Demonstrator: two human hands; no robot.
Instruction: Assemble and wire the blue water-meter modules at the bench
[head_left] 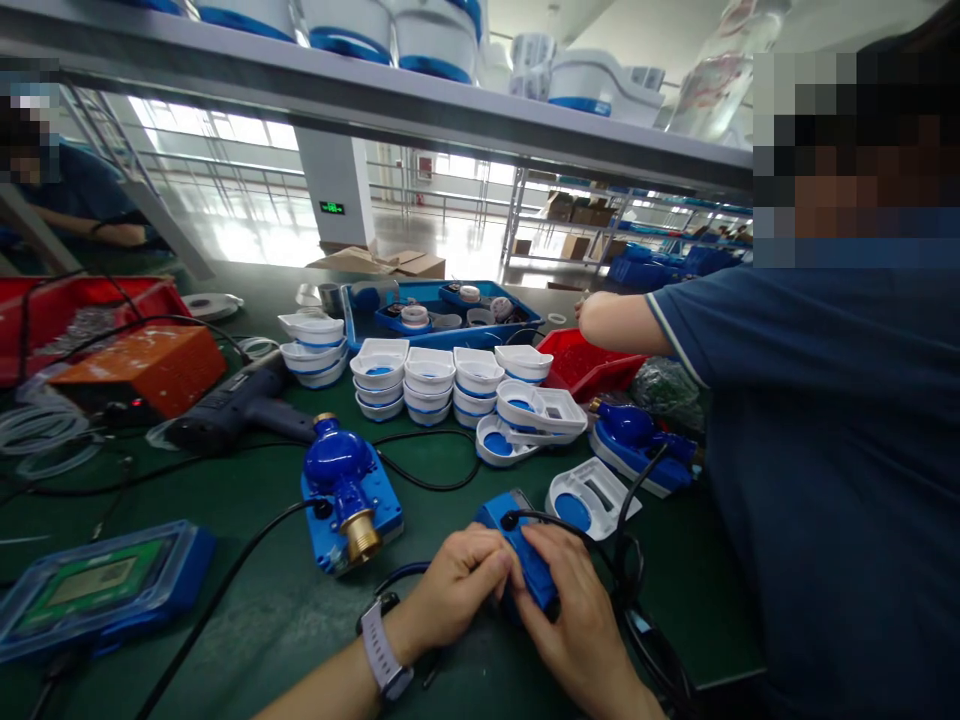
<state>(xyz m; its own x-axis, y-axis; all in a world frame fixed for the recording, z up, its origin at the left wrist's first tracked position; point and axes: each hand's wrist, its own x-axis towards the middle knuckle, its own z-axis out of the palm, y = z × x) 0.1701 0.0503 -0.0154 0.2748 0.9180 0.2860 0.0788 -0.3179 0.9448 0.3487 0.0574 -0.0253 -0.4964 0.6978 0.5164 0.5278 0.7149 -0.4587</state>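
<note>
A blue plastic housing with a black cable (534,565) sits on the green bench between my hands. My left hand (469,580), with a watch on its wrist, has its fingers curled against the housing's near left side. My right hand (574,600) lies over the right side, fingers wrapped on it. Beyond the right hand is a white cover with a blue disc (592,498). To the left stands a blue water meter with a brass threaded end (349,490), a black cable running from it. The housing's underside is hidden by my hands.
Stacked white covers (429,375) stand behind, before a blue tray (442,315). At left are a power screwdriver (240,405), an orange box (142,370) and a circuit-board case (101,585). A co-worker (825,450) stands close at right, reaching past a red bin (589,365). A shelf (375,85) spans overhead.
</note>
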